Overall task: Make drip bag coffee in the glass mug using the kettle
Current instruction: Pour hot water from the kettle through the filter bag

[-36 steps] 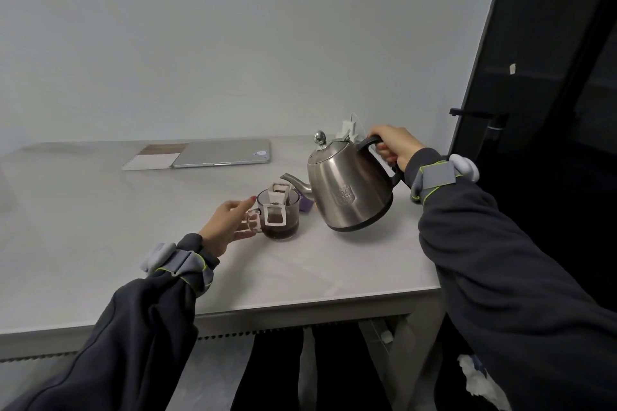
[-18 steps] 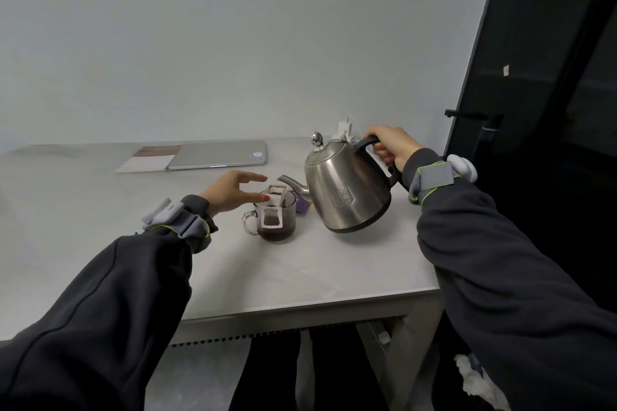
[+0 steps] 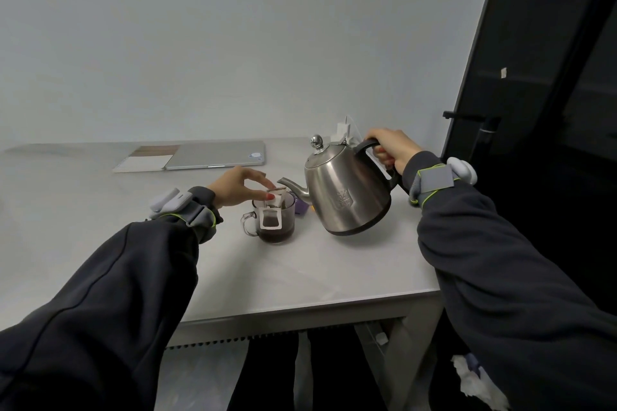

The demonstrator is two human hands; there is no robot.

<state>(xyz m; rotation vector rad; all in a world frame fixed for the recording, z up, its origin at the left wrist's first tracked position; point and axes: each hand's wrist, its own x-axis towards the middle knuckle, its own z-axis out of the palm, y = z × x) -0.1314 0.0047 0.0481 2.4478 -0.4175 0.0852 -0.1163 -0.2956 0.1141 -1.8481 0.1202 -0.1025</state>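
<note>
**Bag pinched, kettle gripped**

Left hand (image 3: 238,188) pinches the top edge of the bag (image 3: 271,222) between thumb and forefinger; the bag hangs in the mug (image 3: 287,215) on the table (image 3: 300,277); right hand (image 3: 392,150) is curled round the handle of the kettle (image 3: 347,193), just right of the mug.

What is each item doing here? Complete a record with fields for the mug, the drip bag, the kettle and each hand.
Mug: clear glass mug on the pale table, dark coffee inside.
Bag: white paper drip bag hangs on the mug's rim.
Kettle: steel kettle, spout towards the mug, no stream visible.
Left hand: pinches the bag's top.
Right hand: grips the kettle's black handle.
</note>
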